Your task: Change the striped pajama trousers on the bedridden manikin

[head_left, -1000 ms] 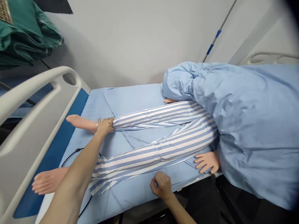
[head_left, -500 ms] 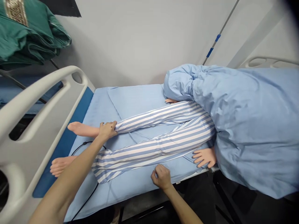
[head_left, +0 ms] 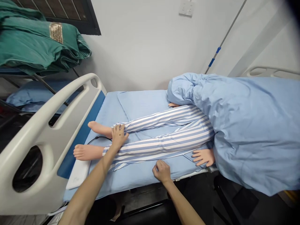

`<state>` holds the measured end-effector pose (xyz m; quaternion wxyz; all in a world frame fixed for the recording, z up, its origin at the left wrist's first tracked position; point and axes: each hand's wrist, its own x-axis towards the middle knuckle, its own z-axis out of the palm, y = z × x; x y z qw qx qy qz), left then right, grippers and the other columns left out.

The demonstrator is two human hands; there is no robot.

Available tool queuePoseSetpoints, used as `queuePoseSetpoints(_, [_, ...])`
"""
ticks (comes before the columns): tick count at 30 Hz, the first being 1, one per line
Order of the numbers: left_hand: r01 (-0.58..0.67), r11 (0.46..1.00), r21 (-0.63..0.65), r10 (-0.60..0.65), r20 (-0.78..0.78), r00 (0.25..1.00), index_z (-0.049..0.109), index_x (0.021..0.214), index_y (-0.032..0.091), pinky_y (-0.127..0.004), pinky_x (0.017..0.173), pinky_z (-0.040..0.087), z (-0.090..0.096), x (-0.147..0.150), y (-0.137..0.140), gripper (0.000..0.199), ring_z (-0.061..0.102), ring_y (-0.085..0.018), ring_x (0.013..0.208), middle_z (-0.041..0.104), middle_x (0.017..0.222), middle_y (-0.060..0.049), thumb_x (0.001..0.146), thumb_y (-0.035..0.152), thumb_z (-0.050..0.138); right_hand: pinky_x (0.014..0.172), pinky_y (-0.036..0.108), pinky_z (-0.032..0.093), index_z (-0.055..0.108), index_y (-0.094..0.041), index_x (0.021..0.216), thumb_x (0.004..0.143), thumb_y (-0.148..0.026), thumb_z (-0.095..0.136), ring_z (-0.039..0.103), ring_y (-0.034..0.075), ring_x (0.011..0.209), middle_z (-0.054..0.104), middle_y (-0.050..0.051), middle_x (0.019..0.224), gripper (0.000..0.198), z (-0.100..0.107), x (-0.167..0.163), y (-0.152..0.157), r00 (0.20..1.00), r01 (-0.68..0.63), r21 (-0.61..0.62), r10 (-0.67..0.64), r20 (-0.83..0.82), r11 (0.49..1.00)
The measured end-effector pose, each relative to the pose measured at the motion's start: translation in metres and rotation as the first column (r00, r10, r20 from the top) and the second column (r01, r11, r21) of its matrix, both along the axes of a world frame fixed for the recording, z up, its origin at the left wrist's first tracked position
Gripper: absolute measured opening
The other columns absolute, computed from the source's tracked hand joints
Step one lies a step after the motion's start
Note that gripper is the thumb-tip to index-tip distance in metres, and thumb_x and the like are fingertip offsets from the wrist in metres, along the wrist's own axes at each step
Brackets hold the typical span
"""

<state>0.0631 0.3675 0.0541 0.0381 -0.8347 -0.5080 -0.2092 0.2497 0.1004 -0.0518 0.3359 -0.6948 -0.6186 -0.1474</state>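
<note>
Far leg of a peach-coloured plastic manikin, in a blue-and-white striped cloth trouser leg [head_left: 152,121], is lying on the light-blue sheet [head_left: 140,101] of a bed. Long axis is running lengthwise along the mattress, hip end to the right, smooth bare foot [head_left: 99,127] pointing left toward the footboard. Stripes are following the limb; cloth is creasing lightly and bunching at the cuff.

Left hand [head_left: 119,137] is reaching over the near shin, its slightly spread fingers lying across the far ankle and cuff; cannot tell whether they are gripping. Right hand [head_left: 162,172] is curling into a loose fist beside the near thigh, at the mattress edge; cannot tell whether anything is inside.

Near striped trouser leg [head_left: 159,147] is stretching roughly alongside, its bare near foot [head_left: 88,152] also pointing left. A thin black cable [head_left: 99,137] is curving between the feet; a flat white rectangular object [head_left: 78,175] is lying under the near foot. A puffy light-blue quilt [head_left: 246,125] is covering the upper body, one splayed plastic manikin hand [head_left: 204,157] showing. The off-white plastic footboard [head_left: 37,134] is standing left, folded green cloth [head_left: 35,47] lying beyond it.
</note>
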Motion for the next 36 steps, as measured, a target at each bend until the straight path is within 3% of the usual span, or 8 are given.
queuePoseSetpoints(3, [0.050,0.996,0.068,-0.063,0.210,0.976,0.063,0.114,0.015,-0.041,0.101,0.039,-0.011,-0.011,-0.057,0.033,0.055,-0.029,0.113,0.064,0.117,-0.015,0.088,0.027,0.047,0.060,0.029,0.024,0.045,-0.021,0.065,0.078,-0.015,0.046,0.044,0.014,0.061,0.049,0.000,0.061,0.014,0.000,0.000,-0.001,1.000,0.006,-0.012,-0.006,0.001,1.000])
queuePoseSetpoints(7, [0.110,0.985,0.130,-0.136,0.208,0.969,0.065,0.106,0.018,-0.042,0.098,0.039,-0.032,-0.029,-0.103,0.026,0.057,-0.028,0.106,0.067,0.110,-0.012,0.092,0.028,0.046,0.060,0.029,0.024,0.046,-0.020,0.065,0.078,-0.014,0.047,0.043,0.013,0.060,0.050,0.000,0.061,0.015,-0.001,0.000,-0.002,1.000,0.009,-0.025,-0.009,-0.009,1.000])
queuePoseSetpoints(13, [0.012,0.998,0.063,-0.023,0.186,0.982,0.066,0.107,0.017,-0.046,0.099,0.038,-0.045,-0.030,-0.099,0.031,0.056,-0.031,0.109,0.066,0.115,-0.015,0.092,0.032,0.043,0.059,0.028,0.023,0.047,-0.020,0.065,0.078,-0.013,0.047,0.043,0.013,0.060,0.050,-0.001,0.061,0.014,0.002,-0.002,-0.003,1.000,0.013,-0.002,-0.013,-0.012,1.000])
queuePoseSetpoints(21, [0.027,0.999,-0.024,-0.023,0.139,0.990,0.065,0.110,0.020,-0.046,0.102,0.038,-0.027,-0.029,-0.102,0.033,0.057,-0.031,0.113,0.066,0.116,-0.015,0.093,0.033,0.040,0.057,0.027,0.022,0.046,-0.020,0.064,0.077,-0.012,0.045,0.042,0.012,0.057,0.047,-0.002,0.059,0.015,0.008,-0.004,-0.002,1.000,0.004,0.084,-0.002,-0.027,0.996])
queuePoseSetpoints(26, [-0.016,1.000,-0.027,0.021,0.177,0.984,0.064,0.112,0.016,-0.046,0.102,0.038,-0.022,-0.026,-0.106,0.036,0.058,-0.032,0.112,0.066,0.115,-0.018,0.093,0.033,0.038,0.054,0.028,0.025,0.042,-0.021,0.062,0.075,-0.014,0.045,0.043,0.012,0.053,0.044,-0.003,0.056,0.015,0.017,-0.002,-0.009,0.984,-0.048,0.049,0.056,-0.170,0.998])
queuePoseSetpoints(31, [-0.007,0.998,-0.054,0.022,0.287,0.958,0.063,0.111,0.017,-0.048,0.101,0.039,-0.023,-0.021,-0.103,0.033,0.057,-0.032,0.110,0.066,0.114,-0.017,0.093,0.034,0.041,0.048,0.032,0.029,0.035,-0.025,0.061,0.073,-0.017,0.051,0.043,0.016,0.044,0.041,-0.003,0.050,0.022,0.035,-0.016,-0.002,0.819,-0.248,0.011,0.216,-0.531,0.969])
queuePoseSetpoints(33, [0.013,0.997,-0.081,0.017,0.354,0.935,0.062,0.107,0.018,-0.046,0.099,0.041,-0.021,-0.021,-0.103,0.029,0.057,-0.031,0.107,0.066,0.109,-0.016,0.093,0.032,0.041,0.047,0.032,0.030,0.033,-0.024,0.059,0.074,-0.020,0.054,0.040,0.015,0.044,0.039,-0.003,0.048,0.026,0.056,-0.030,0.021,0.723,-0.318,0.053,0.278,-0.633,0.947])
queuePoseSetpoints(36, [0.049,0.989,-0.137,0.015,0.430,0.903,0.061,0.098,0.020,-0.043,0.097,0.043,-0.014,-0.022,-0.103,0.022,0.058,-0.028,0.102,0.067,0.102,-0.013,0.090,0.028,0.042,0.050,0.027,0.031,0.036,-0.023,0.057,0.076,-0.031,0.051,0.037,0.011,0.049,0.035,-0.005,0.050,0.026,0.101,-0.053,0.088,0.586,-0.339,0.114,0.304,-0.751,0.934])
